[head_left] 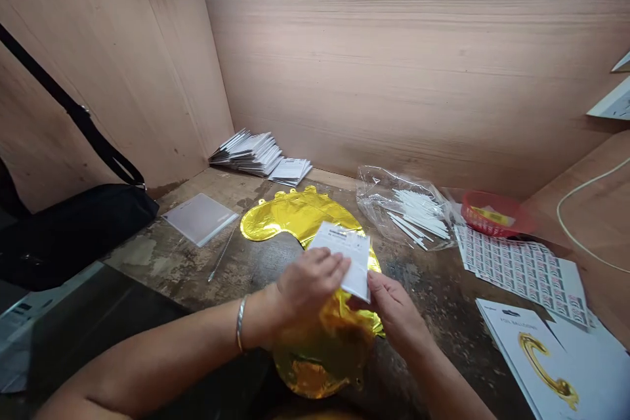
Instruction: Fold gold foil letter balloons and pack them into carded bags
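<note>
A flat gold foil balloon [295, 216] lies on the worn wooden worktop, curving from the back toward me. Over its middle, both hands hold a small folded white paper card [347, 254]. My left hand [308, 285], with a silver bangle on its wrist, has its fingers closed on the card's left side. My right hand [394, 312] pinches the card's lower right edge from below.
A stack of white cards [256, 152] sits at the back wall. A clear bag of white straws [411, 213], a red basket [492, 213], sticker sheets [522, 266] and printed balloon package cards [546, 354] lie to the right. A clear sleeve [199, 216] and black bag [69, 230] are left.
</note>
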Tool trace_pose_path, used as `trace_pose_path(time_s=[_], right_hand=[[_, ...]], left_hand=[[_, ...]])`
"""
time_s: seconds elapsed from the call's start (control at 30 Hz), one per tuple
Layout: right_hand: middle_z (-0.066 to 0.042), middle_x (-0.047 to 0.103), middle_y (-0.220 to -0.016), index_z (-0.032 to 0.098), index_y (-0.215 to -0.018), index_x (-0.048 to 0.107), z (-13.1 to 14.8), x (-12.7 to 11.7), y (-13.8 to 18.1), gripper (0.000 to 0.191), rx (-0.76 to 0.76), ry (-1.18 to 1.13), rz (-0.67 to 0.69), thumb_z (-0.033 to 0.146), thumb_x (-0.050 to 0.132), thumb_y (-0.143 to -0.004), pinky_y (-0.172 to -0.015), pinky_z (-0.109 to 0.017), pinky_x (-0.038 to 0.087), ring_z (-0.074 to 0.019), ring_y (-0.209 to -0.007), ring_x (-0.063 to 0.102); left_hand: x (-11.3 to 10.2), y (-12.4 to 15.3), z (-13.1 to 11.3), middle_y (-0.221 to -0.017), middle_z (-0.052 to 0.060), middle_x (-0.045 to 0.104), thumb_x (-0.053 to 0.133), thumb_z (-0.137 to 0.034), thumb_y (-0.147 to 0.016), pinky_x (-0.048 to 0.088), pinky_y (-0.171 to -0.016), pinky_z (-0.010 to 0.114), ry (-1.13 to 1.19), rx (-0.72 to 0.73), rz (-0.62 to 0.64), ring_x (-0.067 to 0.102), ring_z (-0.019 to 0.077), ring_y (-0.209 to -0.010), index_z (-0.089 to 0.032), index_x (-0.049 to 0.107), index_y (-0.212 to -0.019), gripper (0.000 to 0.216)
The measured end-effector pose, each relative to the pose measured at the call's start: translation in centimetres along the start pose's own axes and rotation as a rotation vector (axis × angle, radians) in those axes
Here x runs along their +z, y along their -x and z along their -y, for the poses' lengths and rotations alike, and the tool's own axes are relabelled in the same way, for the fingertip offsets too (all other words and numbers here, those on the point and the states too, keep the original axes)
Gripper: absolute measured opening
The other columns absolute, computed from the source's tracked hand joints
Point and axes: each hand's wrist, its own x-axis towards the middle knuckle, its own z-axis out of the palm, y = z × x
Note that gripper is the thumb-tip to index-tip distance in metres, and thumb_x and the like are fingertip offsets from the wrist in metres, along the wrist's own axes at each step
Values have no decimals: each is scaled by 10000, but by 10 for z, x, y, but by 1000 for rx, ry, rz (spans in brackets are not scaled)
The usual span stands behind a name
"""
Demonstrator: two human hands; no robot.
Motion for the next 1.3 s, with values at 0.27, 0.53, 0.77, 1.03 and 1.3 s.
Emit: trace_pose_path(time_s=[0.27, 0.53, 0.77, 1.03, 1.3], right_hand=[[-88, 461, -1473, 254, -1330, 603, -57, 12, 17, 433, -326, 1026, 74, 289, 502, -910, -1055, -514, 452, -335, -1375, 398], [-73, 493, -1429, 292, -1329, 599, -90, -3, 5, 473, -551, 1038, 65, 188, 559, -869, -982, -401, 536, -310, -1304, 485], [-96, 496, -1434, 243, -1313, 617, -81, 2, 7, 448, -525, 1076, 70, 185, 537, -875, -989, -421, 531, -323, -1323, 470], [-125, 513, -1439, 171, -1314, 599, -36, 16, 13, 400, -345, 1096, 89, 201, 430, -954, -1123, -435, 365, -285, -1335, 451], [-166, 450, -1477, 167, -1383, 506, -27, 9, 27, 485, -246, 1154, 108, 354, 516, -935, -1098, -480, 308, -312, -1336, 419]], left_hand=[[20, -43, 227, -1366, 98, 551, 383, -107, -924, 479, -952, 345, -30, -733, 14, 580, 218, -1136, -197, 520, -1373, 478], [93, -72, 293, -1223, 107, 628, 513, -233, -954, 453, -994, 454, 7, -842, 195, 577, 252, -1141, -165, 616, -1216, 289], [67, -80, 288, -1375, 170, 526, 552, -246, -918, 367, -1100, 487, 71, -789, 314, 481, 295, -1293, -125, 553, -1300, 401], [10, 44, 21, -1508, 112, 416, 448, -350, -951, 295, -1111, 602, 127, -551, 353, 352, 333, -1403, -265, 534, -1355, 422], [11, 80, -50, -1546, 125, 351, 382, -358, -975, 246, -1118, 602, 57, -627, 535, 287, 338, -1438, -300, 483, -1416, 456]])
